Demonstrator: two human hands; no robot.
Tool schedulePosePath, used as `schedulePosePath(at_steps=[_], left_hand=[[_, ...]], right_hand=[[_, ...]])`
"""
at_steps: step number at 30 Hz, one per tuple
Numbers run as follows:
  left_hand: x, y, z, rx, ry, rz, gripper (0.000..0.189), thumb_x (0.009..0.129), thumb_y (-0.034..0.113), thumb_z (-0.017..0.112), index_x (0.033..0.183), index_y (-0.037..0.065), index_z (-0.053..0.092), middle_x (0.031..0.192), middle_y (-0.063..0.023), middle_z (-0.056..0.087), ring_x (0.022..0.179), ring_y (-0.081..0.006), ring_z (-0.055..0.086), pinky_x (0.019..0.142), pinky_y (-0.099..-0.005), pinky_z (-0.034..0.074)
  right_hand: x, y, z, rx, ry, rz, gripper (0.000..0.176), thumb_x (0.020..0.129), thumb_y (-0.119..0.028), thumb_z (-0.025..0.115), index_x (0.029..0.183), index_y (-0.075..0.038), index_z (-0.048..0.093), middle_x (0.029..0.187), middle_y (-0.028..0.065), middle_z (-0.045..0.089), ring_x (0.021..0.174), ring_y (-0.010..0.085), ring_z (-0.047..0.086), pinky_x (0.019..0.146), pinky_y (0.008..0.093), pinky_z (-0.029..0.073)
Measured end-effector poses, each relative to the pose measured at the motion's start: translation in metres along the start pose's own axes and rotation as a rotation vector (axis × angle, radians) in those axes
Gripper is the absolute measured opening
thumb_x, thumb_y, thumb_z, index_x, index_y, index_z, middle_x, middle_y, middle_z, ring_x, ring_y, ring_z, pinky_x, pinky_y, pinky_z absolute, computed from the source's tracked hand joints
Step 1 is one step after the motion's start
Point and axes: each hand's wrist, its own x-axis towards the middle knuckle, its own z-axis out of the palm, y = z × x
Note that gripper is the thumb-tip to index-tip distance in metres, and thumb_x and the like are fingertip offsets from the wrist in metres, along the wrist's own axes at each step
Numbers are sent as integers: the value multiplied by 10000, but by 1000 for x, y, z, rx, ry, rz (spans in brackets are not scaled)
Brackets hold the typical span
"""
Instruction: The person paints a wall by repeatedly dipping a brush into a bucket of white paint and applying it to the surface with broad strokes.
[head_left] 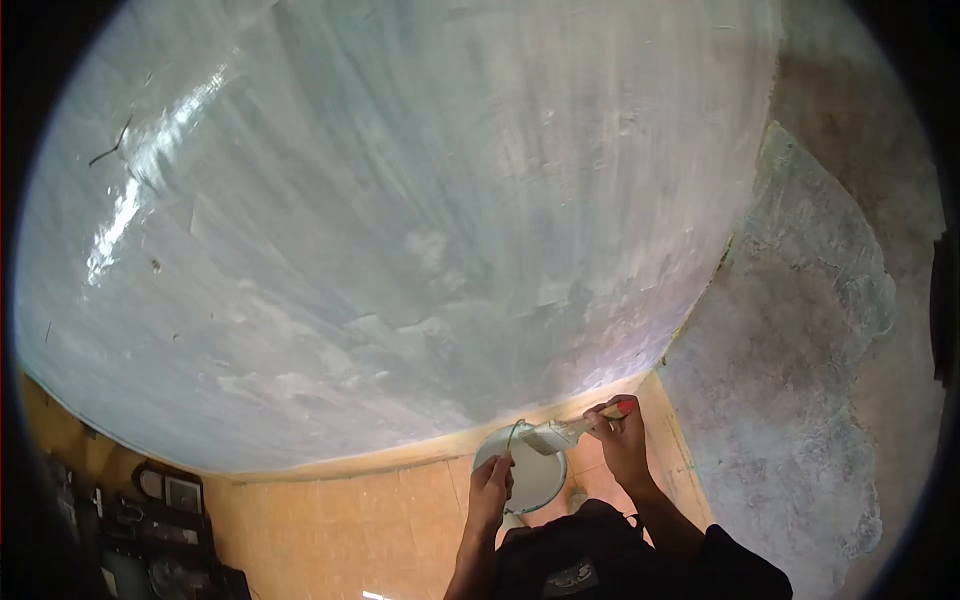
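A bucket [563, 487] of whitish paint hangs low in front of me, close to the wall's foot. My left hand [491, 484] is closed around its thin greenish handle [513, 434] at the left side of the rim. In my right hand [622, 440], the fingers are wrapped round the handle of a wide paintbrush [560, 432] with a red end. Its bristles point left, over the bucket's mouth, and overlap the rim in this view.
A large wall [430, 220] with streaky, glossy whitish-grey coating fills the view ahead. The adjoining wall [780, 340] on the right is patchily coated. Below are orange floor tiles [340, 525]. Dark items [150, 530] stand at the lower left.
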Motion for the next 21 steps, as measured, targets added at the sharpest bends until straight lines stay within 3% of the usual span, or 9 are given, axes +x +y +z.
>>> schedulePosePath(at_steps=[6,8,10,11,14,18,21], left_hand=[[3,14,-24,64,-57,26,248,973,273,551,854,58,591,608,72,397,503,-32,333,441,-233,236],[0,25,-29,68,-45,40,247,965,276,559,838,67,593,602,76,403,499,-29,324,441,-235,228],[1,31,-38,41,-25,46,296,985,302,556,871,34,611,570,83,398,478,-14,318,430,-228,215],[2,34,-42,10,-21,38,293,985,301,556,875,34,607,571,86,394,477,-13,312,429,-226,211],[4,45,-51,-24,-2,20,289,986,299,557,883,32,601,576,89,388,475,-12,301,428,-224,207],[1,54,-54,10,-4,28,240,982,254,542,843,62,578,595,95,351,479,-11,262,437,-236,176],[1,56,-55,12,-20,36,253,987,256,539,829,62,577,589,96,349,478,-10,254,437,-235,170]], right_hand=[[-5,5,41,6,16,172,313,897,-2,630,1099,-44,394,1028,90,563,948,131,589,731,305,582],[-5,20,40,0,-13,171,340,883,29,638,1112,-45,398,1026,88,570,939,142,598,752,300,571],[-8,30,41,-74,-92,34,387,861,57,651,1136,-47,400,1018,90,582,956,161,600,815,305,545],[-11,30,41,-67,-82,103,358,849,74,643,1113,-51,435,1032,84,579,1026,179,578,905,310,503],[-13,35,41,-31,-80,236,395,820,107,660,1123,-46,458,1007,66,591,1009,161,581,899,310,501],[-12,12,64,-89,-37,386,220,881,5,653,1089,-9,581,978,65,638,917,140,618,862,286,514],[-9,13,75,-122,-95,280,154,916,-36,635,1059,17,618,1003,88,668,948,146,639,882,298,513]])
